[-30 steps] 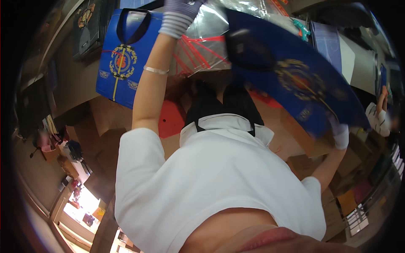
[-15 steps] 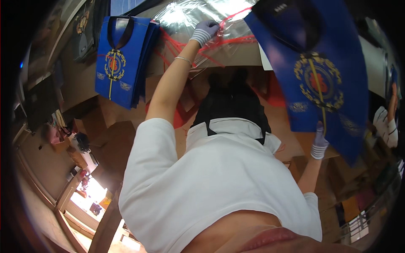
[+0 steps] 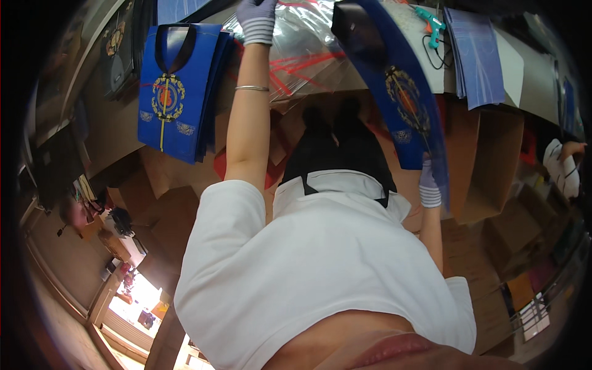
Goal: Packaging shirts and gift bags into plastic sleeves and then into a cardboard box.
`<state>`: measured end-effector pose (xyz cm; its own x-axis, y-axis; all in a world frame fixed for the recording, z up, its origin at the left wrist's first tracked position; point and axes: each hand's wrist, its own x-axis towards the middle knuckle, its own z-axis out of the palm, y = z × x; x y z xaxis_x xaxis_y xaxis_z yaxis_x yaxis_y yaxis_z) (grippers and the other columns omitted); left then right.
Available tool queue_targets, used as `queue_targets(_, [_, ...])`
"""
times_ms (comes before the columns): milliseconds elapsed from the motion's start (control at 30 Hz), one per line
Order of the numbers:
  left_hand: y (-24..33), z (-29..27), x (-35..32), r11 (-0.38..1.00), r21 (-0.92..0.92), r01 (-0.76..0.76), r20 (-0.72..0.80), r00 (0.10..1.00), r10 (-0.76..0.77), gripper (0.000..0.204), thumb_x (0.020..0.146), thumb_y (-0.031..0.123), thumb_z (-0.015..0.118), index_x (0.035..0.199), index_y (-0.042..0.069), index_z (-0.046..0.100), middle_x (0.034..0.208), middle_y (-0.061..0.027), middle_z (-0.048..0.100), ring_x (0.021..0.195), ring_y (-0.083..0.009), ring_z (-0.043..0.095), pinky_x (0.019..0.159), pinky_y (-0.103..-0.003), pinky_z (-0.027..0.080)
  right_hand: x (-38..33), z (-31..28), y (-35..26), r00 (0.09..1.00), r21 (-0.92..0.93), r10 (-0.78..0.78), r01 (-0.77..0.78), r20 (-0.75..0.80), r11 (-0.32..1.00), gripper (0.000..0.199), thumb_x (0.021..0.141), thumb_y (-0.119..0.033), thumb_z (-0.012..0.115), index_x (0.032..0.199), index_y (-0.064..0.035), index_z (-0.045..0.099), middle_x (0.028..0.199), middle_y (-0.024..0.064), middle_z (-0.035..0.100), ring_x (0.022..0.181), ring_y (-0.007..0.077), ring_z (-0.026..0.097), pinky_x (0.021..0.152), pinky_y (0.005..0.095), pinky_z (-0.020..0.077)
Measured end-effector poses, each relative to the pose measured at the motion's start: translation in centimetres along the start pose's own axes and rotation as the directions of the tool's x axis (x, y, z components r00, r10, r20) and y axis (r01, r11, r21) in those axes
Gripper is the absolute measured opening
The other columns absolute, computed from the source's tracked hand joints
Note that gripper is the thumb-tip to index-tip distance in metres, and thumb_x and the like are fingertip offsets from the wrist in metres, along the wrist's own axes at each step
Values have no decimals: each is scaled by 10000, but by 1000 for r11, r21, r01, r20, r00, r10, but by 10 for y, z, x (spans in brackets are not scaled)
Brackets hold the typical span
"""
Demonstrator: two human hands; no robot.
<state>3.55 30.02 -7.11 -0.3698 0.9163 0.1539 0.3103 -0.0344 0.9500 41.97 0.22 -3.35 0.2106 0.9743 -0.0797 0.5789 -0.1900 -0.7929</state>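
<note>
My left hand [image 3: 257, 20], in a striped grey glove, reaches far forward onto a pile of clear plastic bags [image 3: 308, 55] with red print; its fingertips are cut off by the picture's top edge. A thin bracelet circles that wrist. My right hand [image 3: 430, 188], gloved the same way, grips the lower edge of a flat blue paper bag [image 3: 401, 92] with a gold emblem and a dark handle. The bag stands nearly edge-on above the hand, beside the plastic pile. My white shirt fills the lower middle.
A stack of matching blue bags [image 3: 179, 92] lies on the table at the left. A teal glue gun [image 3: 431, 21] and a pile of blue sheets [image 3: 475, 55] lie at the back right. An open cardboard box [image 3: 493, 160] stands below them. Another person's arm [image 3: 564, 163] shows at far right.
My right hand has lowered the blue bag and turned it from broadside to nearly edge-on. My left hand has stretched further forward over the plastic bags.
</note>
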Motion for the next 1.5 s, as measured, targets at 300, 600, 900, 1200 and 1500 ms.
queue_targets(300, [-15, -3, -32, 937, 339, -81, 223, 975, 4, 336, 677, 362, 663, 754, 36, 649, 691, -104, 632, 634, -196, 606, 621, -293, 471, 4, -104, -7, 897, 628, 410, -417, 166, 657, 335, 755, -72, 638, 1055, 15, 517, 988, 89, 560, 840, 166, 539, 765, 265, 444])
queue_targets(600, [-41, 14, -42, 936, 344, -73, 498, 859, -116, 227, 719, 283, 607, 808, 84, 669, 714, -86, 642, 650, -180, 614, 669, -275, 480, -2, -81, -48, 818, 577, 422, -575, 391, 580, 411, 693, -94, 619, 1078, 9, 518, 951, 101, 577, 808, 162, 554, 767, 257, 444])
queue_targets(900, [13, -11, -38, 967, 135, -215, 189, 964, 188, 149, 699, 196, 655, 750, 57, 646, 705, -95, 626, 598, -205, 591, 585, -291, 463, 6, -16, -1, 739, 535, 418, -672, 529, 511, 419, 670, -95, 646, 1059, 8, 529, 910, 67, 585, 801, 134, 549, 741, 249, 447])
queue_targets(1200, [-10, -13, -75, 863, 334, -379, 403, 885, 233, 103, 680, 127, 585, 757, 64, 612, 807, -113, 591, 806, -300, 549, 735, -362, 441, 13, -13, -29, 805, 617, 369, -593, 465, 517, 514, 672, -156, 702, 1105, 17, 488, 972, 130, 571, 845, 200, 570, 729, 308, 500])
queue_targets(1500, [-38, -38, -65, 909, 410, -71, 262, 964, -43, 182, 742, 194, 555, 813, 44, 631, 745, -129, 622, 671, -260, 609, 647, -329, 480, 18, -32, -21, 805, 625, 469, -584, 363, 519, 394, 694, -99, 638, 1049, 25, 522, 928, 102, 572, 815, 175, 552, 745, 275, 457])
